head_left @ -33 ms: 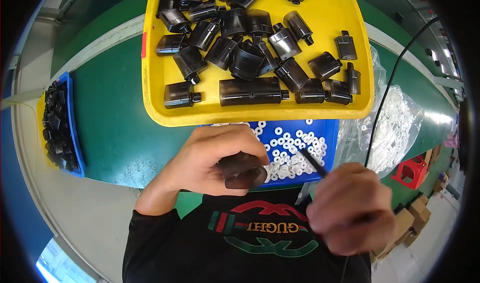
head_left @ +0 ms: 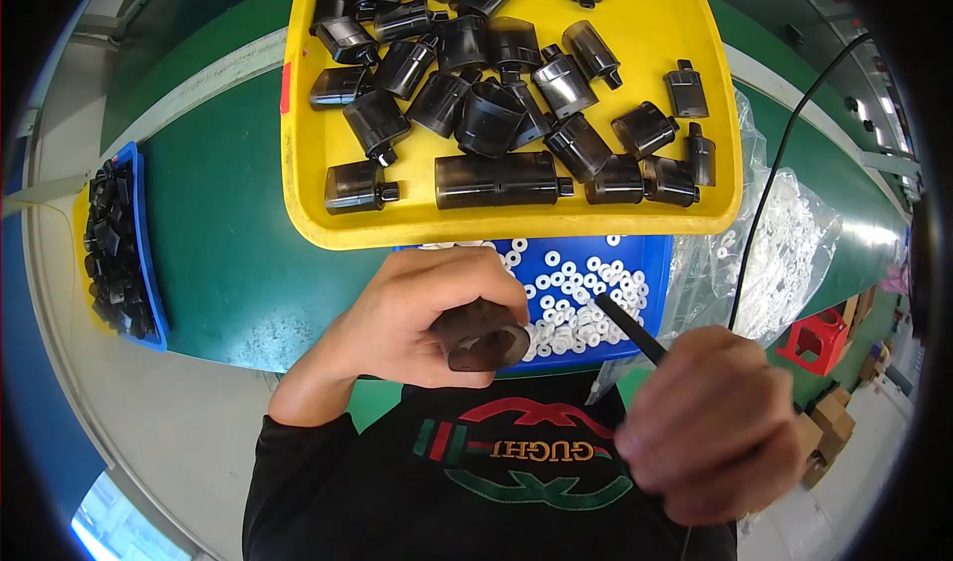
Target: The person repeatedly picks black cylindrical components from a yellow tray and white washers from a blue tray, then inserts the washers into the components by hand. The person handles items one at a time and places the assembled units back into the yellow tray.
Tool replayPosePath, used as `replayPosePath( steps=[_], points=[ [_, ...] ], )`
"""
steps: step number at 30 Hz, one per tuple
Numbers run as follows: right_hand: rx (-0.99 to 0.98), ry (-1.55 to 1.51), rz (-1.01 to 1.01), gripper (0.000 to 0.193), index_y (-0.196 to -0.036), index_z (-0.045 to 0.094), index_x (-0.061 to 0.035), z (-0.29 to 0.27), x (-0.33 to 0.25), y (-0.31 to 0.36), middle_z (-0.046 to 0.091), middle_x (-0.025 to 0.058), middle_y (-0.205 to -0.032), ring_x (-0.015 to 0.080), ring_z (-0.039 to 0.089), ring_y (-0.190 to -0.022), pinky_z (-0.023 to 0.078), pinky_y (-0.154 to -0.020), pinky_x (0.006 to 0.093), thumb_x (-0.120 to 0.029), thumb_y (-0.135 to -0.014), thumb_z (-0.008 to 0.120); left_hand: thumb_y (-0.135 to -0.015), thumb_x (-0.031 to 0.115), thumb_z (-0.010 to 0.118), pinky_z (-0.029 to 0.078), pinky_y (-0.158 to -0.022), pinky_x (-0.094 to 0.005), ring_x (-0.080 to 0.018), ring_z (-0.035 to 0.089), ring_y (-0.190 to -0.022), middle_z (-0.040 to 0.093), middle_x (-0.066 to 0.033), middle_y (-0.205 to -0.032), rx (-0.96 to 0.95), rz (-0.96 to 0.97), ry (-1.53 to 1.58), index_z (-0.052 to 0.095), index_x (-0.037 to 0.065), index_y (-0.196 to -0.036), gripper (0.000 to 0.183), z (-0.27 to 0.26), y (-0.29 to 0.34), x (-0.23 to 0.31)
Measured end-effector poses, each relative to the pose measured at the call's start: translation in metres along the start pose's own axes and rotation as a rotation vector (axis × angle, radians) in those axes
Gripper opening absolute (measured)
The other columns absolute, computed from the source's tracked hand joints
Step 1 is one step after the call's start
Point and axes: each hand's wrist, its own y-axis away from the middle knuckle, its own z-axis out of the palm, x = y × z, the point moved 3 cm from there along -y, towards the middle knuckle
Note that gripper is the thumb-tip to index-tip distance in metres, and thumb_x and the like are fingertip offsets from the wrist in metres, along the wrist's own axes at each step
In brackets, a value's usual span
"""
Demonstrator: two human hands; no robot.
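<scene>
My left hand [head_left: 412,318] is wrapped round a smoky dark plastic pod cartridge [head_left: 481,337], whose open end faces toward me. My right hand [head_left: 713,427], blurred by motion, grips a slim black pen-like tool [head_left: 630,328]; its exact kind does not show. The tool's far end points up and left over a blue tray [head_left: 650,263] holding many small white rings [head_left: 586,313]. Above both hands stands a yellow tray [head_left: 367,231] with many dark pod cartridges [head_left: 496,181] lying loose in it.
A clear plastic bag [head_left: 784,253] of white rings lies to the right, crossed by a black cable [head_left: 769,184]. At far left, a blue-edged tray [head_left: 149,263] holds more dark pieces. Beyond the green table [head_left: 238,223] are a red stool [head_left: 819,343] and cardboard boxes [head_left: 832,432].
My right hand and the black tool have shifted slightly to the right and down. The cable has swung a little to the right. My left hand has barely moved.
</scene>
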Motion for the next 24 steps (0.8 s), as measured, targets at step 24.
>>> replayPosePath(
  steps=[24],
  points=[
    [-0.257,-0.351,0.028,0.029,-0.071,0.054,-0.0053,0.020,0.047,-0.003,0.057,0.0074,-0.068,0.0154,0.044,-0.050,0.028,-0.041,0.0268,0.020,-0.060,0.065,-0.069,0.009,0.084,0.045,-0.051,-0.0314,-0.0232,0.060,-0.056,0.060,-0.0059,-0.067,0.156,0.003,-0.076,0.059,0.007,-0.084,0.029,0.016,0.004,-0.012]
  ],
)
